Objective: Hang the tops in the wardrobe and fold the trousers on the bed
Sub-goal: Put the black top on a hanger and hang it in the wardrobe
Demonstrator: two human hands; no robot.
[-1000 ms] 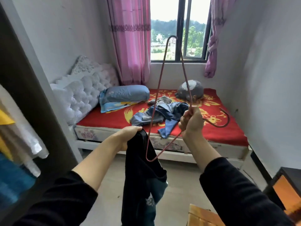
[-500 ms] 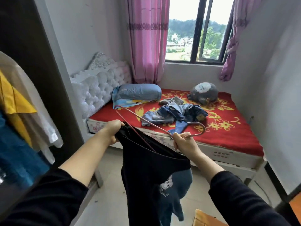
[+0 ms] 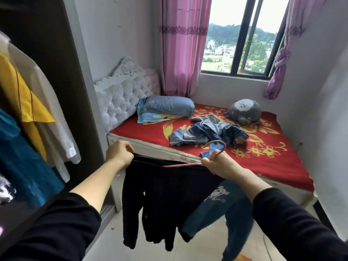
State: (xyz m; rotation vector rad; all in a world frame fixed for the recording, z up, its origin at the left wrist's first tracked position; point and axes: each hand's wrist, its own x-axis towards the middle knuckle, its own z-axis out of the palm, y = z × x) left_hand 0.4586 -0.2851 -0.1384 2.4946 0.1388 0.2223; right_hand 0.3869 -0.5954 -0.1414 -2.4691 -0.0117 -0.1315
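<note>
The dark wardrobe (image 3: 56, 63) fills the nine o'clock side of the view, with white, yellow and teal tops (image 3: 35, 117) hanging inside it. The bed (image 3: 282, 166), under a red flowered cover, runs from the centre out to three o'clock. A heap of blue and grey clothes (image 3: 207, 132) lies on the bed near its front edge. At six o'clock a black top (image 3: 165, 200) hangs spread between the two hands, sleeves dangling toward the floor. Behind it, at five o'clock, hangs a blue garment with a cartoon print (image 3: 231, 208). The left hand (image 3: 118, 154) pinches the top's upper edge between curled fingers and thumb. The right hand (image 3: 222, 166) is closed round the neck of a pink hanger (image 3: 216, 147) and the top's other end. The hook curves up toward twelve o'clock, and one thin arm runs toward nine o'clock into the fabric.
</note>
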